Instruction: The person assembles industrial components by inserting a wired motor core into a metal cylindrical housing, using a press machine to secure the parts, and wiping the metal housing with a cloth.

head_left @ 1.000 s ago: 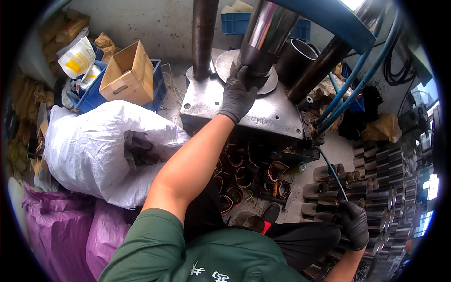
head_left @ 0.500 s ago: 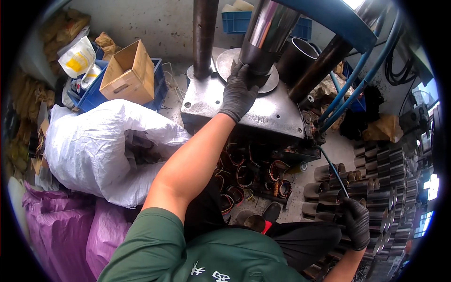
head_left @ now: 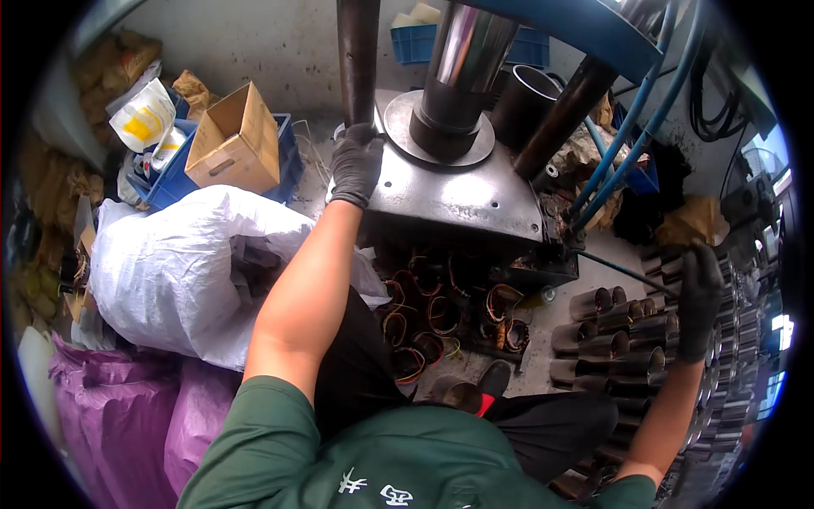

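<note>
My left hand point(head_left: 354, 167), in a black glove, rests at the foot of the left steel column point(head_left: 358, 64), over the corner of the press table point(head_left: 441, 187). Its fingers look loosely bent, and their tips are partly hidden. Out to the right, my gloved right hand point(head_left: 700, 297) is closed around the end of a thin lever rod point(head_left: 623, 270) that runs from the press's side. Between the columns, the shiny press ram point(head_left: 475, 51) stands over a dark metal cylinder point(head_left: 445, 136) on a round plate point(head_left: 403, 114).
Wire-wound rings point(head_left: 443, 316) lie under the press. Rows of metal sleeves point(head_left: 606, 343) cover the floor at right. White point(head_left: 161, 271) and purple point(head_left: 114, 416) sacks stand at left, below a cardboard box point(head_left: 233, 148) in a blue crate. Blue hoses point(head_left: 640, 140) hang at right.
My left hand has left the cylinder under the ram and moved left to the column's foot. My right hand has swung the lever rod up and outward to the right.
</note>
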Available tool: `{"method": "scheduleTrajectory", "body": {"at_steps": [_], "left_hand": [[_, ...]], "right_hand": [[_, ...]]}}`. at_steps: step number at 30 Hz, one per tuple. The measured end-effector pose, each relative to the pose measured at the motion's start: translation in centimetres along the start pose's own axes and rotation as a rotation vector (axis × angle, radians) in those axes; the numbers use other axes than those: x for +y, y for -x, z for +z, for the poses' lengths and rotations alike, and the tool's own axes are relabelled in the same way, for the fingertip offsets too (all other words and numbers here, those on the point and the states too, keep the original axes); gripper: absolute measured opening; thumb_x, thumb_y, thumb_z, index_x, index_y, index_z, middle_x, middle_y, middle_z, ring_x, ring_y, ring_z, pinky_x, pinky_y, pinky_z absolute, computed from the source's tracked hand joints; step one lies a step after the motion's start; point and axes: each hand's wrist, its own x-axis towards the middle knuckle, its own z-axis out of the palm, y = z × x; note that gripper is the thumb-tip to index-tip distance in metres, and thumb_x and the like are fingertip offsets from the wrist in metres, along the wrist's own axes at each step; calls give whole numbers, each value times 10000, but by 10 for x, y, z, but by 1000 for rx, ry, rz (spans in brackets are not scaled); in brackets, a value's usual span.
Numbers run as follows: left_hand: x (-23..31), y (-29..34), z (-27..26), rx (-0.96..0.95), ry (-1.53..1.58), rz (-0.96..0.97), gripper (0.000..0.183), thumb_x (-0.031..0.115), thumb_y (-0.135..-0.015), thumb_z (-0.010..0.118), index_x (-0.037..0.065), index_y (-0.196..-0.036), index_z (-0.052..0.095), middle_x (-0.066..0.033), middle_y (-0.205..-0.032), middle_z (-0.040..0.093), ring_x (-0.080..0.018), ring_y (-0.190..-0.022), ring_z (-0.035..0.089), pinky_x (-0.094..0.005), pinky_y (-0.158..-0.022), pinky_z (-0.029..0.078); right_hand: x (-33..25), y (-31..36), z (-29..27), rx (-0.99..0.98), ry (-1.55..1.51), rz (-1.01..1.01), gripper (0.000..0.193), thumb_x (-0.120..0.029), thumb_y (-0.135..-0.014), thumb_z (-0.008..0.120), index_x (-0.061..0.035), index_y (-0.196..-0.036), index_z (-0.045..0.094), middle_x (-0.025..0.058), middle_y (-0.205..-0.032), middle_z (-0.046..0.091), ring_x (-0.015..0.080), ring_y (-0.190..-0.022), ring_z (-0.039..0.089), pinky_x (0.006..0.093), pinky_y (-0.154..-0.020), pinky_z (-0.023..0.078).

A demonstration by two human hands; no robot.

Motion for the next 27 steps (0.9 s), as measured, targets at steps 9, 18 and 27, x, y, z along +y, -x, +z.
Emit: {"method": "scheduleTrajectory", "body": {"at_steps": [9,18,27], "left_hand": [[7,21,-21,-360,-678,53,667,403,-895,709,122,-1480,555,-188,-1540,504,-380,-1447,436,-463,-1219,331],[48,36,1,-461,-727,168,591,443,-916,684,170,-1435,614,-221,-1507,520,-405,-1397,476,-497,-1186,349],[54,49,15,-481,-805,209,549,466,-929,648,171,-1391,639,-220,-1443,568,-431,-1376,482,-568,-1137,359]], "right_hand": [[49,-52,53,129,-98,204,468,28,-972,581,-131,-1412,565,166,-1381,607,336,-1133,665,413,-932,566],[94,-40,77,111,-225,111,455,-74,-1018,594,-164,-1463,565,207,-1385,624,333,-1253,631,386,-975,551],[59,-63,51,-72,-592,619,451,-350,-980,699,7,-1257,700,185,-1104,756,251,-1005,733,377,-898,562]]}}
